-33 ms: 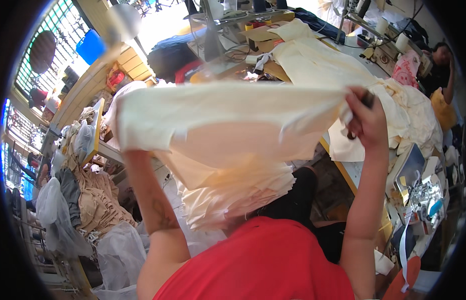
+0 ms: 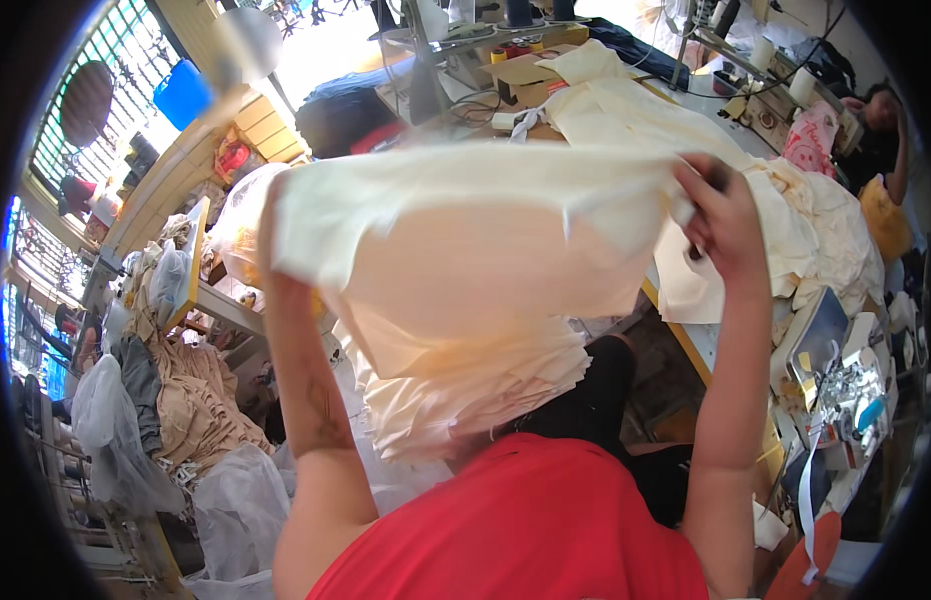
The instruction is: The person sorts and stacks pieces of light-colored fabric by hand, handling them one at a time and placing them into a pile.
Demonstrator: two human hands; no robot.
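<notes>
Stretched out in front of me is a cream cloth piece, blurred by motion, apparently a garment panel. My right hand is closed on its right end, fingers bent; a small dark item, too unclear to name, shows at that hand. At the opposite end my left hand holds the cloth up, its fingers mostly hidden behind the fabric. Below the raised piece, a thick stack of similar cream cloth pieces lies at my lap, its layered edges fanned out.
A table at the right bears a heap of cream fabric and a sewing machine. Another person sits far right. Tan cloth and clear plastic bags lie left. A cardboard box stands ahead.
The held cloth has risen slightly. My left hand has moved up and to the right, slackening the span a little; my right hand has shifted slightly up and left.
</notes>
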